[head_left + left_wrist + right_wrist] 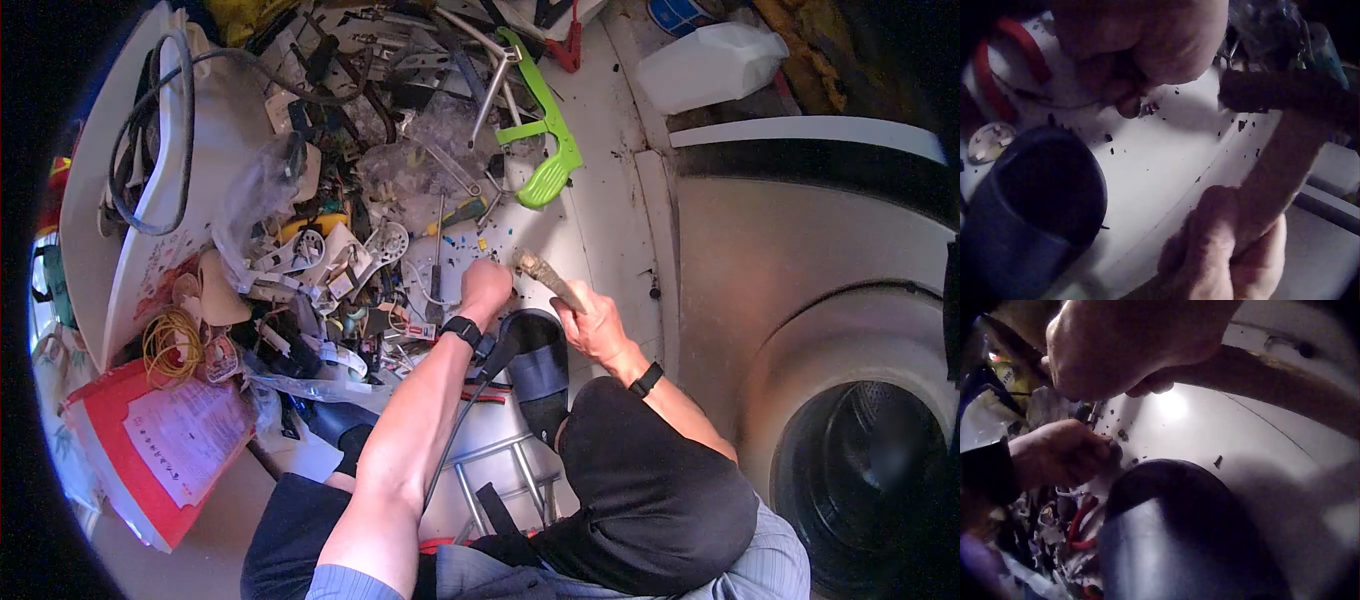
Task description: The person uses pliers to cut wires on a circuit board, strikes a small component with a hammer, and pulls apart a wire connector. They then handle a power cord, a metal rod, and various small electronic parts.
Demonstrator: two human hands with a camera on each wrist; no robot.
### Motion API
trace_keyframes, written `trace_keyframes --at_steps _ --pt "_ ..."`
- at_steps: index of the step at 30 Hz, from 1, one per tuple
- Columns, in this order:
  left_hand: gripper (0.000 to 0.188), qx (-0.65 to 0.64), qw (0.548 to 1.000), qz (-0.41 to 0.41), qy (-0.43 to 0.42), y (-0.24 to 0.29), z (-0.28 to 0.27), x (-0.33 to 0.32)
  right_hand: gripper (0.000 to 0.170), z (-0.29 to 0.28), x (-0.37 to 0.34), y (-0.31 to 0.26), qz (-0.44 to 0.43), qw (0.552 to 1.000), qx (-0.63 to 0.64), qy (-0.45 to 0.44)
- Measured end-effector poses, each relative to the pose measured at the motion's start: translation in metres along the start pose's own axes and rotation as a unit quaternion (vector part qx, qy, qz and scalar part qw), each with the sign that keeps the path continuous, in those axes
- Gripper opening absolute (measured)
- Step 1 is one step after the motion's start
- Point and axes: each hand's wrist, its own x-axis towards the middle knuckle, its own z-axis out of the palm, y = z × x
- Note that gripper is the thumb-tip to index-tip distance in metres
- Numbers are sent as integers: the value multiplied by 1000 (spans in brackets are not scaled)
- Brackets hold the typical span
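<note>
My right hand [597,325] grips the wooden handle [1282,169] of a hammer, whose dark head [1279,91] shows in the left wrist view. The hammer [550,278] is held over the white surface, beside my left hand. My left hand [487,287] is low at that surface, fingers curled, its fingertips pinching a small dark piece [1115,450] mostly hidden by the fingers. Dark crumbs lie scattered around the fingertips. Just below both hands is the toe of a dark slipper [537,350] on my foot.
Tools, parts and plastic bags form a heap [400,150] at left and ahead. A lime-green saw-like tool [550,140] lies beyond the hands, near a white jug [712,68]. At right stands a metal panel with a round drum opening [865,450]. A red box [170,440] sits at left.
</note>
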Motion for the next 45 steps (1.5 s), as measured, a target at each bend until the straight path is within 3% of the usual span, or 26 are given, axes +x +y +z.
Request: trace_keyframes --at_steps 7,9,13,16,22,24,28,31,33,35,37,39,41,45 --pt "37 47 998 30 21 4 -5 -8 24 9 -16 9 -39 999 -12 -20" --pt "37 51 998 32 22 5 -3 -5 24 20 -15 21 11 995 -53 -81" --pt "34 18 1000 4 -2 -2 -4 -7 24 12 -15 13 47 994 -63 -77" --pt "33 -37 999 -11 -24 5 -6 -13 21 5 -16 9 46 999 -12 -19" --pt "32 -38 999 0 -20 4 -10 -11 22 17 -20 18 0 1000 -3 -8" --pt "32 -24 999 18 -13 5 -6 -10 21 17 -18 18 44 993 -41 -97" --pt "32 -51 999 9 -15 -1 -7 -13 20 13 -20 8 49 998 32 -24" --pt "30 -48 999 8 -19 -3 -3 -8 20 10 -14 9 121 989 -2 -88" --pt "28 -27 999 16 -8 -1 -4 -6 23 12 -13 16 123 990 14 -74" --pt "24 -151 988 -13 -33 -4 -7 -17 26 18 -15 23 128 989 36 -66" --pt "22 -194 979 -2 -56 -7 -15 -29 32 14 -8 22 238 961 124 -60" --pt "20 -234 969 10 -77 -3 -25 -42 31 15 1 23 250 951 174 -48" --pt "20 -278 955 -37 -98 4 -45 -59 26 15 10 20 363 861 339 -106" --pt "28 -315 943 -51 -92 9 -77 -86 21 22 21 15 362 833 404 -111"
